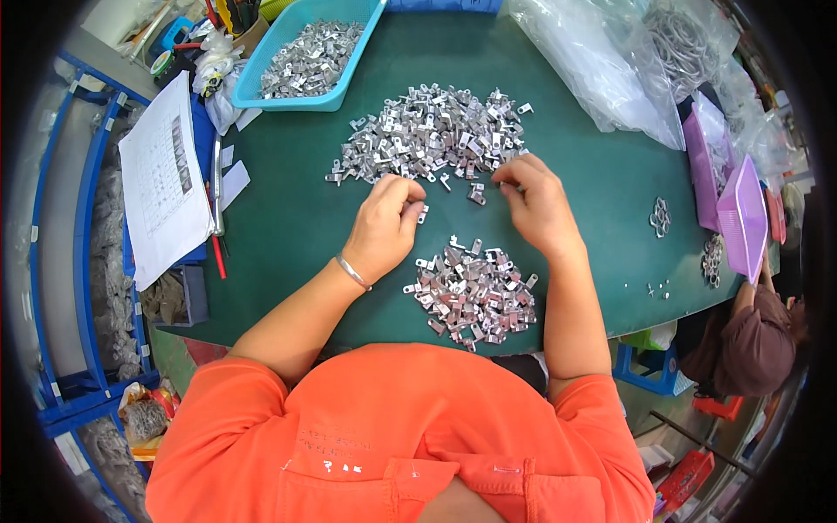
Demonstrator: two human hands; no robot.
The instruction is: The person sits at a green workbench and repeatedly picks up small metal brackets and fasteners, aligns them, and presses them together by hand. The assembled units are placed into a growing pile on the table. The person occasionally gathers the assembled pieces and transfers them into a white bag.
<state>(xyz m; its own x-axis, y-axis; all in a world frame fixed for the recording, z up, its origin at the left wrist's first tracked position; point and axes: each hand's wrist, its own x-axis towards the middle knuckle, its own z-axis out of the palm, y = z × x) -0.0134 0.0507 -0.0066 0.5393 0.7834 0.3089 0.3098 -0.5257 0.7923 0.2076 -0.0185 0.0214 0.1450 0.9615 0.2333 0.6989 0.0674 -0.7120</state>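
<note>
- While the left hand [382, 225] curls by a metal bracket [423, 214] and the right hand [536, 202] by the larger bracket pile [423, 131], I cannot tell whether either pinches anything.
- Smaller bracket pile [475, 298]: counter's [602, 192] near edge.
- Turquoise basin [292, 105]: far-left corner.
- Plastic bag [597, 74]: far-right corner.

Wide lanes outside, a cluttered strip between

I see open green tabletop [292, 192] left of the left hand [382, 225], as far as the paper sheets [166, 213], and right of the right hand [538, 202], up to the metal rings [660, 218]. Ahead of both hands, the large heap of metal parts [427, 132] blocks me. Between them I have a narrow strip, dotted with loose parts [477, 193]; nearer the body, the smaller heap [475, 294] obstructs.
</note>
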